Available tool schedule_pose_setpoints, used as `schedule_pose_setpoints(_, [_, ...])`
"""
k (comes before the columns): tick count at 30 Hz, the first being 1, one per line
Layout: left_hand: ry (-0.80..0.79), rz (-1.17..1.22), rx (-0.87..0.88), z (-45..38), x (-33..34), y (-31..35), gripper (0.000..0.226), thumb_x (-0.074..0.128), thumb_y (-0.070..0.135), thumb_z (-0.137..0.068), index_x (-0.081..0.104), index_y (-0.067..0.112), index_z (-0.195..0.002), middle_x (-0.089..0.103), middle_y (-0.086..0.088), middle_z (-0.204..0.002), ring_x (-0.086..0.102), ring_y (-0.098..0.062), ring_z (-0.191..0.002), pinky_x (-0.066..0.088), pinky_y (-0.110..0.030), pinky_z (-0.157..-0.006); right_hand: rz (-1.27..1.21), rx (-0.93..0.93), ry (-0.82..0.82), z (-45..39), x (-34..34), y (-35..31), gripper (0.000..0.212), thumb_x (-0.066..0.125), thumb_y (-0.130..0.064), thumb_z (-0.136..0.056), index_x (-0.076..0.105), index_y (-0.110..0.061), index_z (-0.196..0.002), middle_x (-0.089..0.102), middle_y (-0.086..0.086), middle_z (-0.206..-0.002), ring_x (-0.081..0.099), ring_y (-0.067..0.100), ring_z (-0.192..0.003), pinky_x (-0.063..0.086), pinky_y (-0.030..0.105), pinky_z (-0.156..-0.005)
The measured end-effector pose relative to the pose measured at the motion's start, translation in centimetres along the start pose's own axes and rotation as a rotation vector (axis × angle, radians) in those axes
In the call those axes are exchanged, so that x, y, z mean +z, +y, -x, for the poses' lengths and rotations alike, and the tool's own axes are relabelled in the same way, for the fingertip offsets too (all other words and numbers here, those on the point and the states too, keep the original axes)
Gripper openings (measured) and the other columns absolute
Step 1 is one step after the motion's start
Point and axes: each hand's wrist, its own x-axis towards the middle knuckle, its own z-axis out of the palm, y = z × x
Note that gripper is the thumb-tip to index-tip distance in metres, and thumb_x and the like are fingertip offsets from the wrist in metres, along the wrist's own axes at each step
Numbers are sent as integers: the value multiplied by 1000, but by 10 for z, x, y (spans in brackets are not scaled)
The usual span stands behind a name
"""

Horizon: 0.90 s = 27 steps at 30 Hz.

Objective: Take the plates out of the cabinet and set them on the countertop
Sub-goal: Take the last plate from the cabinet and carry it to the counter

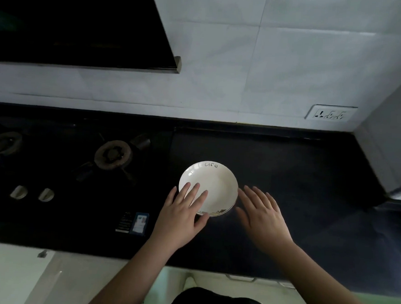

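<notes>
On the dark countertop: white plate between two hands.
Left hand spread over its rim; right hand flat, open, just beside.

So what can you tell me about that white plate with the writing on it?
The white plate is round and shallow, glossy like glazed ceramic, with the word "Life" handwritten in black near its far rim and a small dark-and-gold pattern on its near edge. It looks empty and sits flat, right side up, on the black countertop, just right of the gas stove. The left hand lies over its near-left part, fingers spread on it. The right hand is open beside its right rim; contact there is unclear.
</notes>
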Motion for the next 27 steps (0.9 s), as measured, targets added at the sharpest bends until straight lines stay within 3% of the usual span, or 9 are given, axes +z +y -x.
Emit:
schedule_pose_setpoints(11, [-54,17,-283,82,-31,65,75,2,65,-89,14,35,-156,13,4,-165,4,-19,-152,1,-42,-122,-138,-193,27,68,-15,17,62,13,-53,-99,23,-25,-153,26,-4,-160,15,17,-149,3,38,-121])
schedule_pose_setpoints(16, [-41,-13,-386,134,-45,85,71,8,63,-92,19,34,-156,18,3,-164,8,-19,-152,5,-43,-122,-152,-319,14,87,-17,5,59,17,-52,-100,23,-25,-153,26,-4,-160,14,17,-149,0,36,-120])
schedule_pose_setpoints(21, [-86,3,-533,195,-44,93,71,5,65,-92,13,35,-156,12,3,-165,2,-19,-153,4,-44,-122,-157,-458,-22,100,-13,-31,60,14,-52,-100,21,-26,-153,23,-4,-161,10,15,-149,0,36,-120])
schedule_pose_setpoints(27, [-12,-23,-752,289,-58,106,65,10,63,-98,24,34,-154,30,1,-161,18,-22,-151,15,-49,-121,-114,-716,-84,122,-8,-102,66,3,-54,-98,21,-25,-153,25,-3,-160,12,16,-149,7,40,-122])
